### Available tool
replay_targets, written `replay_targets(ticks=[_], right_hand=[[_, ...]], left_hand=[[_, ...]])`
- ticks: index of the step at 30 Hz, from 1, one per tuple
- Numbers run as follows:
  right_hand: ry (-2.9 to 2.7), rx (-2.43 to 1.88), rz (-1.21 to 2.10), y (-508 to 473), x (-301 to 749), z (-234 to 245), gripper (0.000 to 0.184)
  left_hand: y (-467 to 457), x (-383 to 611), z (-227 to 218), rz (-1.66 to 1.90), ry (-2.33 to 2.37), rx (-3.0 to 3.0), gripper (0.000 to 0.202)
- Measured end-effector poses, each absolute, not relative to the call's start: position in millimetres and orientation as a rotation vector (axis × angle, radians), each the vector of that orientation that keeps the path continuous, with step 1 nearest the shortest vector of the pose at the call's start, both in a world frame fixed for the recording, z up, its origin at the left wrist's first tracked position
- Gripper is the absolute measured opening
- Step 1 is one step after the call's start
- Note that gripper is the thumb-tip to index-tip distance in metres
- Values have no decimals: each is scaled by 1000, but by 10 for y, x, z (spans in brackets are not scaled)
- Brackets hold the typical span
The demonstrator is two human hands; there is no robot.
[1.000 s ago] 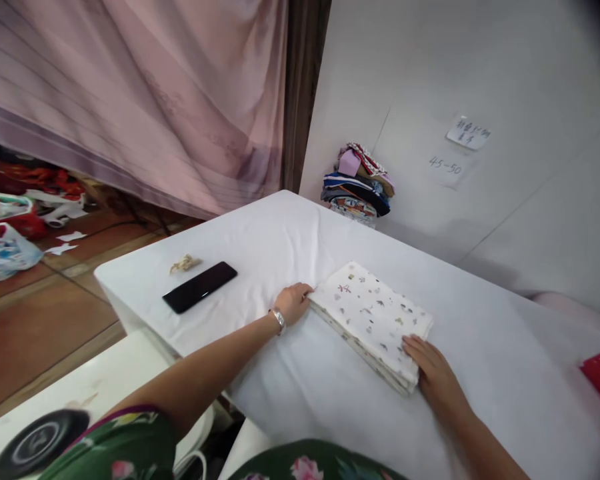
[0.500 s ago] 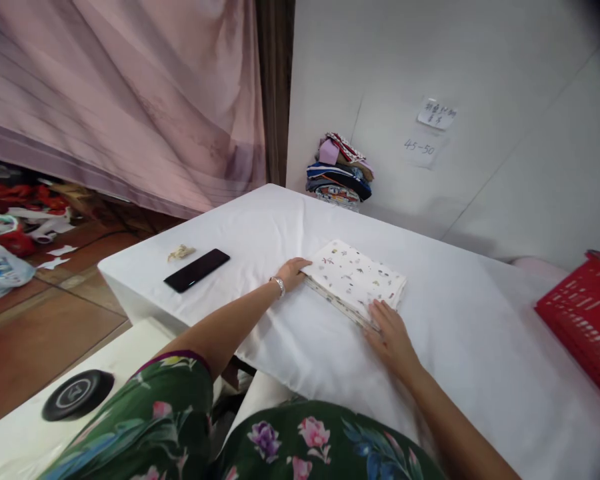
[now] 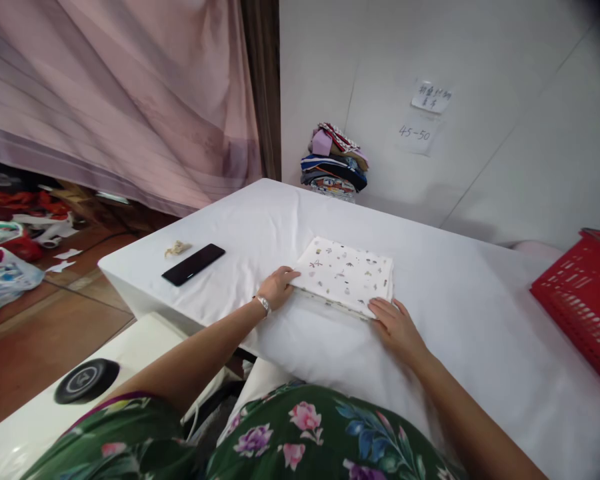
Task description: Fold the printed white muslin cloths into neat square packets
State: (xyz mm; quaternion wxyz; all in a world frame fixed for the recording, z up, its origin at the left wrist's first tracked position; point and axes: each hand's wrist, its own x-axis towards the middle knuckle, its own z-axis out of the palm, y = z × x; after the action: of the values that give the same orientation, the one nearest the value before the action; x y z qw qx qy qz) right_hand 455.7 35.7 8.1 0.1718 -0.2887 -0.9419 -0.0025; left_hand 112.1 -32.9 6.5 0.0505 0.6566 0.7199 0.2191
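Observation:
A folded white cloth with small printed motifs [image 3: 347,275] lies on the white table [image 3: 460,313]. My left hand [image 3: 277,288], a watch on its wrist, touches the cloth's near left corner with fingers curled against the edge. My right hand [image 3: 396,323] rests at the cloth's near right corner, fingers stretched flat on the edge. Neither hand lifts the cloth.
A black phone [image 3: 193,264] and a small crumpled beige scrap [image 3: 177,249] lie at the table's left. A pile of folded clothes [image 3: 336,160] sits at the far corner by the wall. A red basket [image 3: 580,293] stands at the right. A pink curtain [image 3: 120,100] hangs at the left.
The folded cloth has been turned and squared to face me. Both hands moved with its near corners. The view shifted right, bringing the red basket in.

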Motion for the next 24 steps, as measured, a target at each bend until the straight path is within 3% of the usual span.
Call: replay_targets(ticks=[5,9,16,24], right_hand=[[-2578,-810,3,236,4316,284,40],[-2621,-796,115,220,3911,493,44],[-2699,-1269,433,573,3647,348,63],[-2681,-1304,707,680,3721,393,67]], left_hand=[[-247,1241,351,781,2057,2081,50],[-2,1441,554,880,1912,2262,40],[398,1478,275,356,2082,2077,57],[466,1393,163,233,2093,2025,62]])
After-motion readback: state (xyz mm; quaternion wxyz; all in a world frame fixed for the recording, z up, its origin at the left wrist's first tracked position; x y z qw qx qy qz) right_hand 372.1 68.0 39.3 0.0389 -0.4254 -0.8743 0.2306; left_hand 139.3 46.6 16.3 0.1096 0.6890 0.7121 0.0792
